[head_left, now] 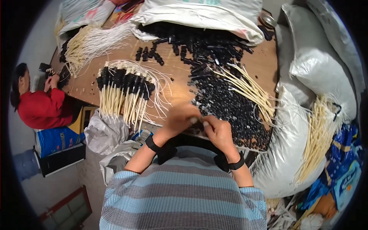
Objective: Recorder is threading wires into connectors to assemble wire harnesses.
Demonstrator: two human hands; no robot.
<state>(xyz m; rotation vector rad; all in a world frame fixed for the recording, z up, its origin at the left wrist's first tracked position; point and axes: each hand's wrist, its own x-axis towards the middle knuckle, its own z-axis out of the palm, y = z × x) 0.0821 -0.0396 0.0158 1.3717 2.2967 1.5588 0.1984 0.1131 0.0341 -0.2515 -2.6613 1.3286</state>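
Note:
Near the table's front edge my two hands meet, fingertips almost touching. My left hand (179,120) is smeared by motion, so its fingers do not show clearly. Thumb and bent fingers of my right hand (219,132) are closed in a pinch; whatever sits between the fingertips is too small and blurred to name. Just beyond and to the right of them spreads a wide heap of small black plastic pieces (226,101). To the left lies a row of cream sticks with black sleeves (124,88), thin white strings trailing from their ends.
Loose cream sticks (251,90) lie across the heap's right side. Black tubular parts (207,44) spill from an open white sack (199,17) at the back. White strings (103,40) lie far left. A person in a red top (44,107) works there. Full sacks (283,145) crowd the right.

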